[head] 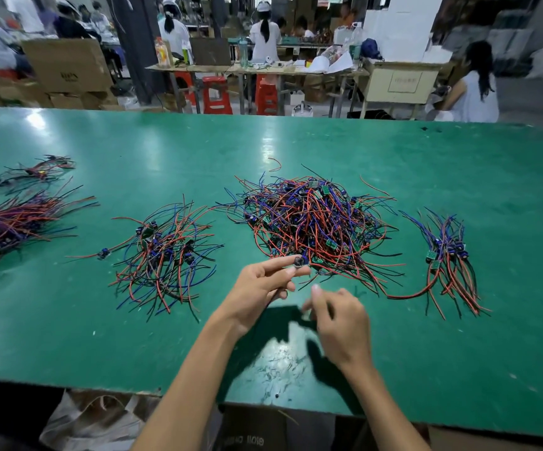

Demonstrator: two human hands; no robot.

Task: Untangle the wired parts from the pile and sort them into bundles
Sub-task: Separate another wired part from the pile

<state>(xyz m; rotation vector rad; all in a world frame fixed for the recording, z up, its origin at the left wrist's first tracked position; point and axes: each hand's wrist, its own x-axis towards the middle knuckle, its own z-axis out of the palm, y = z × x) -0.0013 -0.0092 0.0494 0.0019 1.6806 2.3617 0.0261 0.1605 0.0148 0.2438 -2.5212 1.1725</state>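
Green tabletop [101, 336] nearest us, both forearms reaching out over it. Right hand [338, 320] hovers low, fingers loosely curled; it's blurred, so whether it pinches a wire I cannot tell. Left hand [263, 284] sits just ahead at eleven o'clock from it, thumb and forefinger pinching a small dark wired part [299, 260], its black lead trailing back toward six. Straight on at twelve, touching that part's far side, lies the tangled pile [312, 222]. Left hand is the nearer one. Sorted bundles wait at ten [162, 255] and two [449, 255].
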